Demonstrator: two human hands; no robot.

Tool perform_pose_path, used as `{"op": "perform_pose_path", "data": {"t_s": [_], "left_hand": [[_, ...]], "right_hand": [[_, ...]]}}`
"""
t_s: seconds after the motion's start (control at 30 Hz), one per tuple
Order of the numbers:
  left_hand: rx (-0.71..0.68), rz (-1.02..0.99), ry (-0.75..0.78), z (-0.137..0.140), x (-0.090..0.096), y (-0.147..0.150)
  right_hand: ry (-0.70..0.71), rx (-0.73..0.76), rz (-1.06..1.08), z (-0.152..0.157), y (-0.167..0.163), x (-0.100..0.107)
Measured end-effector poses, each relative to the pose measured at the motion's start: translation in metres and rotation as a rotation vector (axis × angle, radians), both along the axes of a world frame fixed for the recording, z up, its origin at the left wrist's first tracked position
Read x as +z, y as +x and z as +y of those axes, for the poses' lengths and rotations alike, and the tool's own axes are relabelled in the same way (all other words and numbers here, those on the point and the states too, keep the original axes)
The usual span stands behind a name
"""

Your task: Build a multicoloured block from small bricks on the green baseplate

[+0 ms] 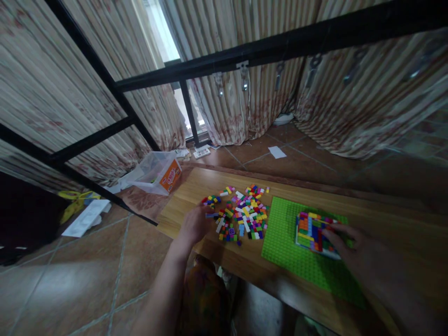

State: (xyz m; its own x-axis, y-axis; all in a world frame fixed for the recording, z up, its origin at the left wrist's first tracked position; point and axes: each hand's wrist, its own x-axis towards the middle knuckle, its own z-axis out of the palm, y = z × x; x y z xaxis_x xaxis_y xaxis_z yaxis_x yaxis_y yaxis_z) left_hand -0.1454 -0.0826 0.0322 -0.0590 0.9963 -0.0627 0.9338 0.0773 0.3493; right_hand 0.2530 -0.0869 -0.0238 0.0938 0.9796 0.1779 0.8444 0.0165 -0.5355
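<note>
My left hand [196, 225] is at the left edge of a loose pile of small colourful toy bricks [247, 213]. Its fingers are bent together, and a slim blue brick [210, 215] shows at their tips. On the right, a green studded baseplate [283, 238] lies on the wooden bench. A low block built from many-coloured bricks [310, 231], with a pale lower edge, sits on that plate. My right hand [346, 245] grips the right side of this block, thumb and fingers closed over its top; part of the block is hidden under them.
The bricks and baseplate lie on a long wooden bench [191, 186]. A clear plastic bin with an orange label [154, 175] stands on the floor beyond its left end. Black metal bars [210, 70] cross in front of striped curtains [224, 112]. White paper [277, 152] lies on the tiles.
</note>
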Motion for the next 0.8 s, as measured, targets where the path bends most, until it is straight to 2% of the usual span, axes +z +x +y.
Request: {"op": "perform_pose_path", "data": {"t_s": [0.13, 0.3, 0.6, 0.73, 0.8], "left_hand": [[0.047, -0.022, 0.075, -0.015, -0.016, -0.004], [0.029, -0.022, 0.150, -0.008, -0.028, -0.009], [-0.012, 0.095, 0.079, 0.015, -0.028, -0.010], [0.016, 0.000, 0.141, 0.019, -0.030, -0.008], [0.062, -0.161, 0.204, 0.020, -0.031, -0.006]], "right_hand": [[-0.031, -0.019, -0.082, -0.003, -0.001, 0.003], [-0.045, -0.022, -0.080, -0.006, -0.002, 0.007], [-0.017, -0.036, -0.067, -0.001, -0.002, 0.014], [0.016, -0.057, -0.059, -0.001, 0.000, 0.016], [0.005, -0.074, -0.043, -0.002, 0.001, 0.017]]}}
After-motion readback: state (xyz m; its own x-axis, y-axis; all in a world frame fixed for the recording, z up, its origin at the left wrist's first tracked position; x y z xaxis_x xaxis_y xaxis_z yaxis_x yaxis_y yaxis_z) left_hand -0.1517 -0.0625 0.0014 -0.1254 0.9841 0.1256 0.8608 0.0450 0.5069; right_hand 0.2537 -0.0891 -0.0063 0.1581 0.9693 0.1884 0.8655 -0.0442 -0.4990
